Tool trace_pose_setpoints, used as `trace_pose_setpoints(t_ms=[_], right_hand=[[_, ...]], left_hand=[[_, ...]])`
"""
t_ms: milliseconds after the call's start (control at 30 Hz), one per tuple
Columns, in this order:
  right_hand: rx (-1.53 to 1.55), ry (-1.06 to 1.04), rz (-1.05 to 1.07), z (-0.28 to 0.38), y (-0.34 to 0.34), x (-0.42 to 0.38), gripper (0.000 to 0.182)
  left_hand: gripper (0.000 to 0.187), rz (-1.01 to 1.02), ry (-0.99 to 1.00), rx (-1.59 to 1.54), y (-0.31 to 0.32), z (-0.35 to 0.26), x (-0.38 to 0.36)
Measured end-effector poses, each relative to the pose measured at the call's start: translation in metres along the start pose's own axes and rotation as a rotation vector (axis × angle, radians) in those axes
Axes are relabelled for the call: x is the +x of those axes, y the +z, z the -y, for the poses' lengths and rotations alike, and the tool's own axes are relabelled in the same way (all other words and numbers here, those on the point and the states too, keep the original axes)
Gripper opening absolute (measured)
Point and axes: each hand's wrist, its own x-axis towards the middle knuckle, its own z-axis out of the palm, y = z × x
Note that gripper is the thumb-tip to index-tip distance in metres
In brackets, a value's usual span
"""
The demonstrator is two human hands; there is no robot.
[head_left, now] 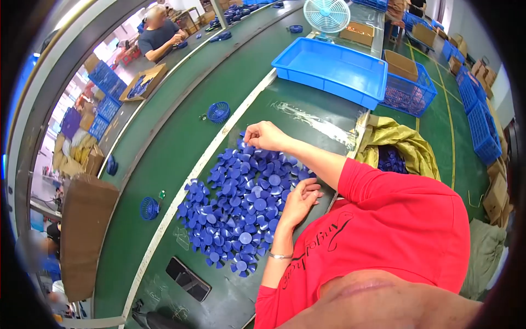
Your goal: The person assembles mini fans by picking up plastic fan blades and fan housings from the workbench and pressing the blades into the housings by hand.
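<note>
A wide heap of small blue plastic pieces with round, disc-like faces [235, 203] lies on the green table in front of me. My right hand [265, 136] is at the heap's far edge, its fingers bent and drawn together against the pieces. Whatever sits between those fingertips is hidden. At the near side of the heap, my left hand [300, 203] rests with loosely bent fingers slightly apart, beside several pieces. Nothing shows in it. A bracelet circles the left wrist.
A phone [188, 278] lies near the heap. Beyond are a blue tray [334, 68], a fan [327, 15] and a yellow sack [402, 140]. Small blue baskets [218, 112] sit on the green conveyor belt [181, 131]. Another person [159, 35] works across it.
</note>
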Motion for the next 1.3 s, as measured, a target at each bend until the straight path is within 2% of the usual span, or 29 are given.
trace_pose_setpoints(t_ms=[133,233,333,467,667,733,867,967,1067,1200,1267,1300], right_hand=[[-0.010,0.026,-0.048,-0.015,-0.023,-0.014,0.013],[-0.029,-0.088,-0.108,-0.033,-0.036,-0.022,0.012],[0.021,0.016,-0.073,-0.060,-0.043,-0.021,0.015],[0.021,0.092,-0.026,-0.069,-0.052,-0.025,0.017],[-0.203,-0.028,-0.051,-0.059,-0.039,-0.008,0.021],[-0.226,-0.111,-0.080,-0.060,-0.030,0.009,0.020],[-0.328,-0.177,-0.140,-0.067,-0.029,0.062,0.021],[-0.479,-0.068,-0.155,-0.088,-0.029,0.114,0.026],[-0.649,0.083,-0.173,-0.100,-0.029,0.154,0.024],[-0.914,0.093,-0.204,-0.136,-0.019,0.195,0.020],[-0.791,0.206,-0.074,-0.129,-0.022,0.210,0.018],[-0.722,0.162,-0.101,-0.117,-0.020,0.209,0.019]], left_hand=[[0.038,-0.113,0.065,-0.056,-0.002,0.007,0.006],[0.035,-0.253,0.192,0.039,-0.001,0.010,0.008],[0.029,-0.285,0.321,0.291,0.003,0.004,0.005],[0.023,-0.190,0.196,0.084,0.017,-0.015,-0.005],[0.024,-0.111,0.164,0.088,0.018,-0.051,-0.028],[0.024,-0.062,0.097,0.173,0.005,-0.072,-0.036],[0.024,-0.200,0.029,0.385,-0.047,-0.106,-0.025],[0.024,-0.331,0.034,0.452,-0.093,-0.118,-0.008],[0.025,-0.330,0.007,0.510,-0.123,-0.136,0.010],[0.028,-0.286,0.006,0.475,-0.147,-0.154,0.036],[0.031,-0.312,0.029,0.406,-0.163,-0.155,0.051],[0.033,-0.361,0.031,0.336,-0.173,-0.154,0.060]])
